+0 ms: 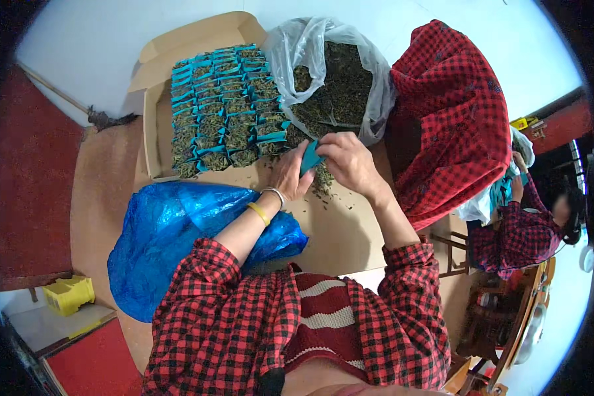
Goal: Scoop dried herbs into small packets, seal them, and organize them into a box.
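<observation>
My left hand (290, 171) and my right hand (349, 161) meet over the table beside an open clear plastic bag (381, 106) of dried, dark leafy material (346, 79). Between them they hold a small turquoise packet (310, 157), the left around its side and the right pinching its upper edge. Whatever is inside it cannot be seen. Crumbs of dried leaf (322, 182) lie under my hands. To the left, a cardboard box (151, 133) holds rows of turquoise packets filled with dried leaf (242, 119). A blue plastic bag (163, 237) lies beneath my left forearm.
Red-and-black checked cloth (455, 119) is heaped to the right of the clear bag. Another person (519, 232) works at the far right with turquoise material. A yellow plastic container (69, 295) sits at lower left, and a broom (104, 119) lies at upper left.
</observation>
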Action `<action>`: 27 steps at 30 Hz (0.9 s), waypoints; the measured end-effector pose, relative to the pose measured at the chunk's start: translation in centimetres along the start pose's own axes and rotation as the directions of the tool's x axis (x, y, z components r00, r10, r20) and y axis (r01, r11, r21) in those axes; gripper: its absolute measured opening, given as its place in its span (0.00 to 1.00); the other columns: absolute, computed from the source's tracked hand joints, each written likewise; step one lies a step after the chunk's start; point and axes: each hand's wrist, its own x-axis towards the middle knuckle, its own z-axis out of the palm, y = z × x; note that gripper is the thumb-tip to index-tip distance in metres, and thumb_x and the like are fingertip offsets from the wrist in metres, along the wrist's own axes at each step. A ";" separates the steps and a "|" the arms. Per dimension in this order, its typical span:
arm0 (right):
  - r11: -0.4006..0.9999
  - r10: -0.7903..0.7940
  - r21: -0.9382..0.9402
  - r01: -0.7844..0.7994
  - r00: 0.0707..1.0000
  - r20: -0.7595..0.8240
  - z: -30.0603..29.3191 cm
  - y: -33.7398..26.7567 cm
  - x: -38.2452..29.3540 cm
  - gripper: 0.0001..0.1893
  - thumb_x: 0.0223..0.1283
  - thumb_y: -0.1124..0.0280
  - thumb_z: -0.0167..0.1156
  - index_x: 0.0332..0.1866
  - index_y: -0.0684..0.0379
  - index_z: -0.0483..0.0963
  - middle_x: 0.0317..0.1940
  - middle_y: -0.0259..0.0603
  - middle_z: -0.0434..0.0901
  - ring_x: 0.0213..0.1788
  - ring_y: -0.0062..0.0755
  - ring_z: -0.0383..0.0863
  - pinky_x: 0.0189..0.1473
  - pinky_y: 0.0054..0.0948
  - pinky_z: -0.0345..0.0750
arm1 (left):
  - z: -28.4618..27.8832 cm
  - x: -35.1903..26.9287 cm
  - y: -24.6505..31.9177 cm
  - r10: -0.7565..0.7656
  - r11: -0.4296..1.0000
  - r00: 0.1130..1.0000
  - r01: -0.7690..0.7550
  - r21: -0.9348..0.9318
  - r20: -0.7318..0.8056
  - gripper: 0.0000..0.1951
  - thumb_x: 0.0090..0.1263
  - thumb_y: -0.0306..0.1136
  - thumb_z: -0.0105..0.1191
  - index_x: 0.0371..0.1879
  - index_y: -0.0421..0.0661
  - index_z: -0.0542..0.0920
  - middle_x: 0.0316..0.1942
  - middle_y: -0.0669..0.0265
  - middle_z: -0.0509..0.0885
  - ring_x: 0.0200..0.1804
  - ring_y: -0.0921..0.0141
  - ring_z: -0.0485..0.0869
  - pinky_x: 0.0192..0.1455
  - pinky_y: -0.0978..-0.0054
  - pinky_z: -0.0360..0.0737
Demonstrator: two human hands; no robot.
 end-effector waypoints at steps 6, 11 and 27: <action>0.998 0.038 0.038 -0.048 0.972 0.231 0.3 0.6 -1.0 0.11 0.46 0.71 0.64 0.37 0.58 0.77 0.39 0.43 0.80 0.44 0.46 0.78 0.45 0.37 0.77 | -0.2 -0.1 0.0 -0.079 0.990 0.988 0.094 -0.109 0.131 0.35 0.62 0.43 0.54 0.66 0.39 0.60 0.51 0.45 0.77 0.52 0.49 0.77 0.54 0.57 0.75; 0.964 0.197 0.125 -0.236 0.944 0.264 -0.1 -0.4 -0.7 0.11 0.52 0.65 0.64 0.37 0.59 0.77 0.38 0.47 0.80 0.43 0.48 0.79 0.42 0.39 0.77 | 0.3 -0.4 0.4 0.024 0.999 0.999 -0.022 -0.048 0.047 0.37 0.59 0.43 0.58 0.67 0.41 0.60 0.52 0.46 0.77 0.53 0.49 0.77 0.55 0.57 0.75; 0.979 0.106 0.111 -0.171 0.893 0.437 3.8 -0.3 -0.7 0.14 0.57 0.57 0.59 0.31 0.59 0.77 0.24 0.48 0.78 0.35 0.48 0.79 0.53 0.49 0.69 | 0.2 -0.7 0.0 -0.197 0.967 0.970 0.216 -0.136 0.140 0.42 0.51 0.37 0.64 0.67 0.45 0.60 0.44 0.50 0.80 0.47 0.52 0.79 0.51 0.55 0.75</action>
